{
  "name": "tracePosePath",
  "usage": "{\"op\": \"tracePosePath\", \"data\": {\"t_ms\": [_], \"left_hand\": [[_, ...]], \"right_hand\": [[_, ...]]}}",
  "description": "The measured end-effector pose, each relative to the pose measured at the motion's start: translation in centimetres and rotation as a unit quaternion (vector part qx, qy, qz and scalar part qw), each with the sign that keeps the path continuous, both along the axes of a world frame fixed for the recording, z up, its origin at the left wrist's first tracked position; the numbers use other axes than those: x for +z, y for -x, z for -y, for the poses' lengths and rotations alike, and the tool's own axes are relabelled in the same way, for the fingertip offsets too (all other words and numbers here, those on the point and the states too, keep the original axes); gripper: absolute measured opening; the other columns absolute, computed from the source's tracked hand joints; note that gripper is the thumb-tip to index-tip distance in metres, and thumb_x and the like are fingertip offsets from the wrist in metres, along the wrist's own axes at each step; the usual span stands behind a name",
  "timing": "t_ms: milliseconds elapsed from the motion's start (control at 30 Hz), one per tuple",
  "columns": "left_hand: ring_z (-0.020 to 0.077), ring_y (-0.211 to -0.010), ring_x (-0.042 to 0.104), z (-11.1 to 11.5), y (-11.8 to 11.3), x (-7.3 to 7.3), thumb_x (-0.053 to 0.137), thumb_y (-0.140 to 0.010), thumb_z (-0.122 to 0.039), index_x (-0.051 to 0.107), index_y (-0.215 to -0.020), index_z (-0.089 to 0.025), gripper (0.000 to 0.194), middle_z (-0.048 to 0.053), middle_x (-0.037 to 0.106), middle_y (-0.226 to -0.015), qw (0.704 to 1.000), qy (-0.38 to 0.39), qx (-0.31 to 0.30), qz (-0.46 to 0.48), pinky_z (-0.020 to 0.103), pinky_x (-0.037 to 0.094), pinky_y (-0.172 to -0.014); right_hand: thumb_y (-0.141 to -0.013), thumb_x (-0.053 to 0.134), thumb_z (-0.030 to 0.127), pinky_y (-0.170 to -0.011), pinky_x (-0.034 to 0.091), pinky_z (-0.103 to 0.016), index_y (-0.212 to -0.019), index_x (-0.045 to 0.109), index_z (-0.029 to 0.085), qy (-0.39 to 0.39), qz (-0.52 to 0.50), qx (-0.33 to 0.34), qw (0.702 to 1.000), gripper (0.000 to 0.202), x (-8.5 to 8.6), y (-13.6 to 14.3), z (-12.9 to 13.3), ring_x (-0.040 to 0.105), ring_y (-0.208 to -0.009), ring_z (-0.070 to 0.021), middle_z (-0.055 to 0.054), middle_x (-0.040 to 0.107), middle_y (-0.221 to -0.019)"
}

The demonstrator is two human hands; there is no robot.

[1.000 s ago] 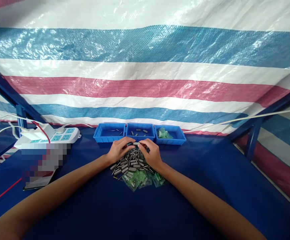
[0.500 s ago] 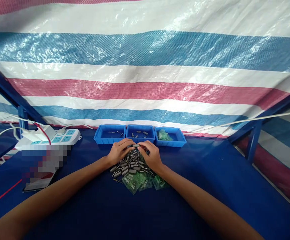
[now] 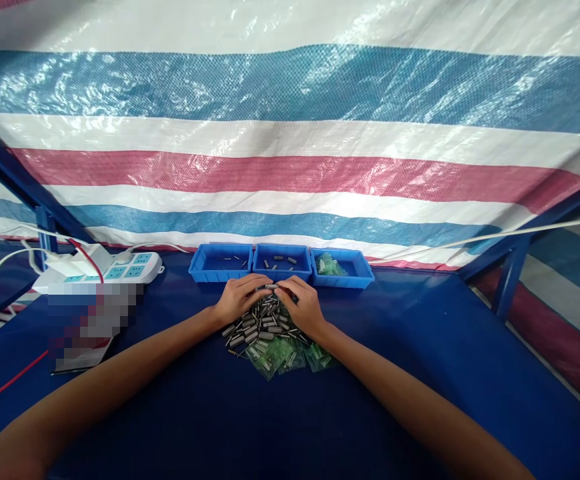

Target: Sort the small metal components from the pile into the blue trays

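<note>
Over the far side of a mixed pile, my left hand [image 3: 241,298] and my right hand [image 3: 301,305] nearly meet at their fingertips. A small grey metal cylinder [image 3: 271,287] is pinched between them, one end in each hand; its ends are hidden by the fingers. Below lies the pile of short grey metal cylinders [image 3: 251,331] and thin metal pins [image 3: 269,308]. Several clear green-tinted bags [image 3: 271,357] with small parts inside lie at the pile's near edge, partly under the loose parts.
Behind my hands stand three blue bins: the left one [image 3: 204,272] has a few pins, the middle one [image 3: 299,272] a few cylinders, the right one [image 3: 360,275] green bags. A white power strip [image 3: 143,267] with cables and a dark flat object [image 3: 83,360], partly pixelated, lie left.
Both hands stay together at the metal cylinder, with slight finger movement. The view has shifted a little, so the bins and pile sit slightly higher in the picture.
</note>
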State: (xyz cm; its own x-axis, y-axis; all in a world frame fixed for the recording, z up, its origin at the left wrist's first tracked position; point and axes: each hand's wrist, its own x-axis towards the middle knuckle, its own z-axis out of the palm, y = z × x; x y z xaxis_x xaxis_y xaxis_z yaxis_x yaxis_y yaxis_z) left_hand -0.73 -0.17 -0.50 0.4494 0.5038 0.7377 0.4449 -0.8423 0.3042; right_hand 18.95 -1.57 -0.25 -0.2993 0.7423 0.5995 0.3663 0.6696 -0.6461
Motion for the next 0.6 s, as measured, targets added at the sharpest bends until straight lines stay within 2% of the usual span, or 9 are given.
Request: {"op": "tracePosePath", "data": {"t_ms": [67, 167, 233, 333, 433, 500, 600], "left_hand": [[0.0160, -0.090, 0.066, 0.2, 0.0, 0.2, 0.057, -0.088, -0.025, 0.061, -0.109, -0.016, 0.023, 0.009, 0.069, -0.102, 1.000, 0.007, 0.004, -0.001, 0.025, 0.054, -0.075], [0.0086, -0.061, 0.063, 0.7, -0.1, 0.7, 0.054, -0.090, -0.024, 0.060, -0.112, -0.016, 0.024, 0.007, 0.070, -0.100, 0.998, 0.045, 0.031, -0.006, 0.019, 0.051, -0.059], [0.0058, -0.051, 0.057, 0.9, -0.1, 1.0, 0.051, -0.091, -0.024, 0.059, -0.112, -0.016, 0.024, 0.005, 0.071, -0.093, 0.997, 0.062, 0.047, -0.004, 0.017, 0.047, -0.054], [0.0101, -0.068, 0.064, 0.9, -0.1, 1.1, 0.048, -0.093, -0.023, 0.060, -0.112, -0.015, 0.023, 0.006, 0.070, -0.093, 0.997, 0.059, 0.044, 0.003, 0.018, 0.050, -0.062], [0.0152, -0.089, 0.064, 0.6, 0.0, 0.8, 0.044, -0.094, -0.022, 0.058, -0.116, -0.016, 0.027, 0.009, 0.067, -0.099, 0.999, 0.039, 0.026, -0.001, 0.022, 0.051, -0.072], [0.0145, -0.085, 0.064, 0.4, 0.1, 0.5, 0.043, -0.095, -0.023, 0.055, -0.121, -0.017, 0.030, 0.009, 0.066, -0.097, 0.999, 0.032, 0.020, -0.006, 0.023, 0.051, -0.071], [0.0137, -0.081, 0.064, 0.1, 0.2, -0.1, 0.044, -0.095, -0.027, 0.053, -0.123, -0.018, 0.030, 0.008, 0.066, -0.093, 0.999, 0.039, 0.019, -0.004, 0.022, 0.051, -0.068]], "right_hand": [[-0.093, 0.047, 0.034, -0.060, 0.044, -0.027, -0.088, 0.063, 0.018, 0.002, 0.006, -0.003, 1.000, 0.024, 0.0, 0.0, 0.0, 0.053, -0.064, -0.0145, -0.005, 0.056, -0.076], [-0.093, 0.047, 0.032, -0.057, 0.041, -0.027, -0.076, 0.061, 0.018, -0.001, 0.004, -0.016, 1.000, 0.026, -0.1, 0.0, 0.0, 0.051, -0.060, -0.0137, -0.003, 0.052, -0.070], [-0.093, 0.048, 0.031, -0.057, 0.040, -0.026, -0.075, 0.060, 0.017, -0.005, -0.001, -0.019, 1.000, 0.025, 0.0, 0.0, -0.1, 0.050, -0.060, -0.0134, -0.003, 0.052, -0.069], [-0.092, 0.048, 0.029, -0.058, 0.041, -0.026, -0.076, 0.059, 0.017, -0.008, -0.006, -0.018, 1.000, 0.023, 0.0, 0.0, -0.1, 0.050, -0.061, -0.0132, -0.003, 0.052, -0.070], [-0.092, 0.048, 0.029, -0.058, 0.042, -0.026, -0.077, 0.060, 0.017, -0.009, -0.018, -0.016, 1.000, 0.022, 0.1, 0.0, 0.0, 0.050, -0.062, -0.0134, -0.003, 0.053, -0.071], [-0.092, 0.048, 0.028, -0.059, 0.043, -0.027, -0.080, 0.061, 0.017, -0.009, -0.025, -0.012, 1.000, 0.021, 0.1, 0.0, 0.0, 0.052, -0.064, -0.0140, -0.004, 0.055, -0.073], [-0.093, 0.047, 0.027, -0.062, 0.046, -0.027, -0.096, 0.063, 0.018, -0.009, -0.027, 0.000, 1.000, 0.018, 0.1, 0.0, 0.1, 0.054, -0.068, -0.0151, -0.005, 0.056, -0.078]]}}
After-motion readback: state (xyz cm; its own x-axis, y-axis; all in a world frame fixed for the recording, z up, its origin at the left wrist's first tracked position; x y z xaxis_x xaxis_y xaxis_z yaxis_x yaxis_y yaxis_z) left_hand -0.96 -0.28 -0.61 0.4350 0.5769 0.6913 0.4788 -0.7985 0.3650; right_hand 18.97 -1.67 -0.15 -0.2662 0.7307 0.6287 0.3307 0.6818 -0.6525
